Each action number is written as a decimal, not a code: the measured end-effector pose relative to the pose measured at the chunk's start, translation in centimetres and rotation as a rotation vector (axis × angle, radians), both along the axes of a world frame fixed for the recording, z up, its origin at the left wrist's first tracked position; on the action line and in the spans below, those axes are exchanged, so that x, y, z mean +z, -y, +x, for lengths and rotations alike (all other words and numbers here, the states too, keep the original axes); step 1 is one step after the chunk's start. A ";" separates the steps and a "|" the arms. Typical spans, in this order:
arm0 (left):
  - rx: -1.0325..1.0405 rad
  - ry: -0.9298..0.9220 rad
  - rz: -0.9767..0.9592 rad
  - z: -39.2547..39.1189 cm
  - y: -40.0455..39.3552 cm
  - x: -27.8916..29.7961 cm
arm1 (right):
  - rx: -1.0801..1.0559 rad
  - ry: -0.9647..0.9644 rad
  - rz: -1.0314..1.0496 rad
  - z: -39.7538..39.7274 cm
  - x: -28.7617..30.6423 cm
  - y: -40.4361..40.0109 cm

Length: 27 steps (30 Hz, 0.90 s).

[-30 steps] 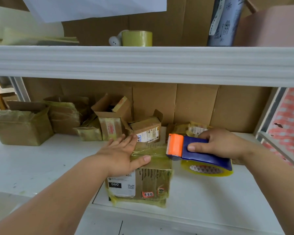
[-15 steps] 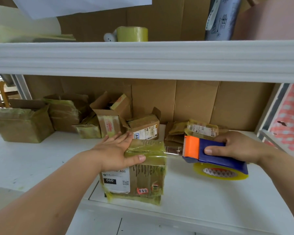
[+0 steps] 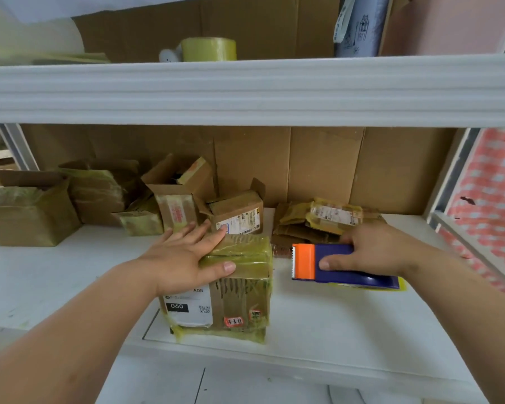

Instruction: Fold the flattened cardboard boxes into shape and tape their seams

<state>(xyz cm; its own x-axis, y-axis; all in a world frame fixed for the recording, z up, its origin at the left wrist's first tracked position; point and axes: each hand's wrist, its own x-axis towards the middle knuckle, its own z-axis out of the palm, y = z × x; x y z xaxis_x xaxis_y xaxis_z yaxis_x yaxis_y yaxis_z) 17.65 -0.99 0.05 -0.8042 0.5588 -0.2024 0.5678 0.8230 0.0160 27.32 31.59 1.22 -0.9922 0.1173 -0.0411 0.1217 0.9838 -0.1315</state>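
While seen from the head camera, ordered largest to smallest:
Upper shelf (image 3: 245,91): white, spans the full width; carries a roll of yellowish tape (image 3: 209,49).
Lower shelf (image 3: 347,325): white, backed by brown cardboard; carries everything below.
Box row (image 3: 99,196): several worn, tape-wrapped boxes at the back left, some with flaps open.
Taped box (image 3: 233,298): upright near the shelf's front edge, wrapped in yellowish tape, white label reading "060" on its near face.
Flattened boxes (image 3: 327,220): small stack at the back, behind the right hand.
Left hand (image 3: 184,258): spread flat, pressing on the taped box's top, thumb over the near top edge.
Right hand (image 3: 373,249): curled round the tape dispenser, thumb on its near side.
Tape dispenser (image 3: 338,263): blue with orange head, just right of the taped box, apart from it, toothed edge facing the box.
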 end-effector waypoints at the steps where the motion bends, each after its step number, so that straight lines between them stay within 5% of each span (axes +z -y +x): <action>1: -0.003 -0.006 0.005 0.0 0.0 -0.1 | -0.004 -0.003 0.040 -0.2 0.1 0.3; 22: -0.016 -0.054 0.021 0.5 -0.1 -0.4 | -0.067 0.205 0.152 -4.0 3.2 7.6; 27: -0.025 -0.055 0.007 0.4 0.2 -0.5 | 0.034 0.189 0.569 -3.3 0.4 8.5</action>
<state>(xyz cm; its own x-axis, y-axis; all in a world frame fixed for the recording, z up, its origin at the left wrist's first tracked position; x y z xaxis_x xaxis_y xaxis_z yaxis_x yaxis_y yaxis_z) 18.08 -1.18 -0.45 -0.7996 0.5804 -0.1543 0.5887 0.8083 -0.0102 24.07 23.12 1.60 -0.9775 0.1407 -0.1574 0.0586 0.8971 0.4379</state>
